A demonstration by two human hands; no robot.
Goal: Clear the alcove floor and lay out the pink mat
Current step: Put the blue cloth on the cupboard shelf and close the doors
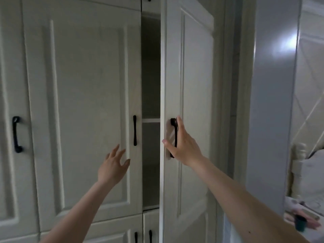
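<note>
item: tall white wardrobe, right door (189, 106) standing partly open, all places below given from that door. we are resting our right hand (182, 142) on its black handle (174, 137), fingers long and fairly straight along the bar, thumb out toward the door's free edge; whether the fingers are actually hooking behind the bar, we cannot tell. our left hand (114, 165) is hovering released, fingers spread, left of the door in front of the closed left door (84, 106), just below that door's own handle (134, 132) and holding nothing. between the two doors a dark gap is showing one shelf (151, 120). the pink mat is not appearing anywhere in view, so its heading and long axis are not something we are able to state; it may be inside, but that is only our guess. the alcove floor is also out of sight. risks, as we are judging them: the door swinging wide and knocking the grey panel (273, 102) to its right; a loose hold slipping off the handle; the left fingers getting caught at the gap if the door swings back.
</note>
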